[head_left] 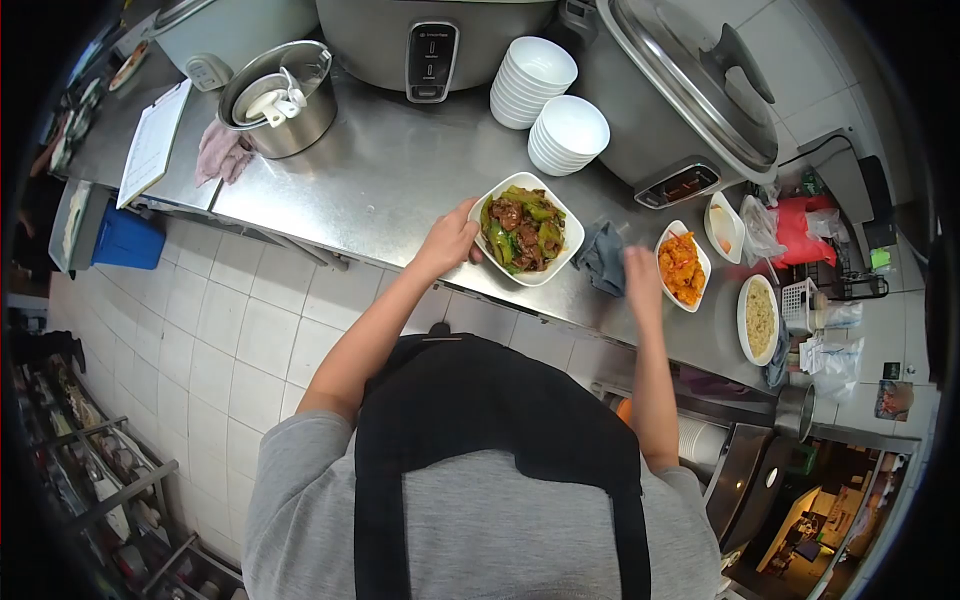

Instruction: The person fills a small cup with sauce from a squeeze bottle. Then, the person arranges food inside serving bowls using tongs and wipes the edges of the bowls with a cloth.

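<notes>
A square white bowl (525,232) of beef and green peppers sits near the front edge of the steel counter (380,180). My left hand (450,240) grips the bowl's left rim, thumb on the edge. Just right of the bowl lies a crumpled grey cloth (602,258). My right hand (640,272), blurred, is closed on the cloth's right side, between the cloth and a white dish of orange food (682,267).
Two stacks of white bowls (535,80) (570,135) stand behind the square bowl, between large rice cookers (430,40) (690,90). A metal pot with utensils (285,95), a pink rag (222,152) and a clipboard (152,143) are at left. A plate of rice (760,318) lies at right.
</notes>
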Demonstrator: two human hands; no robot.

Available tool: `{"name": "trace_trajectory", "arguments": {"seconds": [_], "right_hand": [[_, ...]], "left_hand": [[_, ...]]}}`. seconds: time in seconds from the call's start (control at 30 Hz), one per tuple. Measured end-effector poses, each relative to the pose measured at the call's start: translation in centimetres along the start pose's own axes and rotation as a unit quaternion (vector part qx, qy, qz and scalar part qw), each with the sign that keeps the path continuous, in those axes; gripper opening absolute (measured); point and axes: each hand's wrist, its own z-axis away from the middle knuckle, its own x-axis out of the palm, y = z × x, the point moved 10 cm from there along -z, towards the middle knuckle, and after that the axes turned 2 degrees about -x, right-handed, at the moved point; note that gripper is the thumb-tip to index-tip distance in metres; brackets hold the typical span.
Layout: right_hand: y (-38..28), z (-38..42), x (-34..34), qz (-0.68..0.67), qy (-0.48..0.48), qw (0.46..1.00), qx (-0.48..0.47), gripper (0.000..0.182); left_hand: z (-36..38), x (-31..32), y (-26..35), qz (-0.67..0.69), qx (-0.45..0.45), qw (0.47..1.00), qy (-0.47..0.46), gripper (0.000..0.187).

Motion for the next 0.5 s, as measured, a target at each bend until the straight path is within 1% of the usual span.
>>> {"name": "trace_trajectory", "arguments": {"seconds": [0.03,0.07,0.1,0.17,0.2,0.23,0.3,0.33,0.4,0.43,0.5], "right_hand": [[-1.8,1.5,0.0,0.305,0.061,0.948,-0.069,0.028],[-3.2,3.1,1.0,0.399,0.094,0.902,-0.133,0.029],[-2.6,2.9,1.0,0.399,0.094,0.903,-0.128,0.029],[-0.5,0.7,2.5,0.4,0.003,0.911,-0.097,0.024],[-0.9,0.2,2.5,0.381,0.005,0.917,-0.118,0.02],[-0.9,-0.2,2.4,0.381,0.008,0.917,-0.116,0.02],[-1.9,-0.6,2.1,0.354,0.008,0.923,-0.153,0.018],[-2.3,-0.8,1.5,0.355,0.008,0.922,-0.155,0.018],[-2.9,-1.2,0.3,0.177,-0.052,0.972,-0.146,0.02],[-4.1,-1.4,-0.1,0.178,-0.054,0.971,-0.148,0.02],[-8.4,-1.5,-0.7,0.068,-0.025,0.975,-0.21,0.023]], "left_hand": [[0.2,0.1,0.1,-0.001,-0.001,1.0,-0.002,0.041],[0.4,0.1,0.3,0.004,-0.004,1.0,0.004,0.041],[0.5,0.1,0.3,0.008,-0.007,1.0,0.01,0.041],[0.3,0.2,0.0,0.002,-0.013,1.0,0.005,0.042],[0.2,0.2,0.0,-0.003,-0.015,1.0,0.001,0.042],[0.1,0.2,0.0,-0.005,-0.012,1.0,-0.001,0.042],[0.2,0.2,0.0,0.007,-0.016,1.0,-0.003,0.042],[0.1,0.1,-0.1,0.009,-0.014,1.0,-0.001,0.042],[0.0,0.2,-0.4,0.003,-0.014,1.0,-0.003,0.042],[0.0,0.2,-0.4,0.005,-0.015,1.0,-0.001,0.042],[0.0,0.2,-0.3,0.001,-0.016,1.0,0.0,0.042]]}}
